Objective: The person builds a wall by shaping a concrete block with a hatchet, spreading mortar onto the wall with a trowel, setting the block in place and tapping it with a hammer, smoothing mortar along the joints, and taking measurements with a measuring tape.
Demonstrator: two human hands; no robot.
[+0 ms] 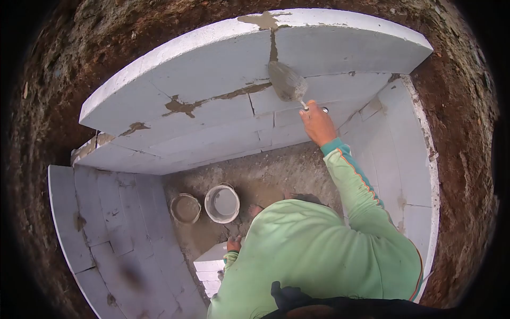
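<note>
grey leaf-shaped metal trowel (287, 82): i see bare right hand (319, 124) clenched on it, long axis up-left over pale-grey block wall (334, 50); left hand (234, 243) well apart, can't tell its grip.

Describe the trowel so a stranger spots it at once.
Find the far wall, then the brown joint running down from its top edge. At the joint's lower end, the right hand grips the trowel: grey, leaf-shaped, the only tool by the brown smears.

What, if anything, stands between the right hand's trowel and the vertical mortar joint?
Nothing visible: the right hand holds the trowel, whose tip meets the lower end of the vertical mortar joint in the wall.
</note>
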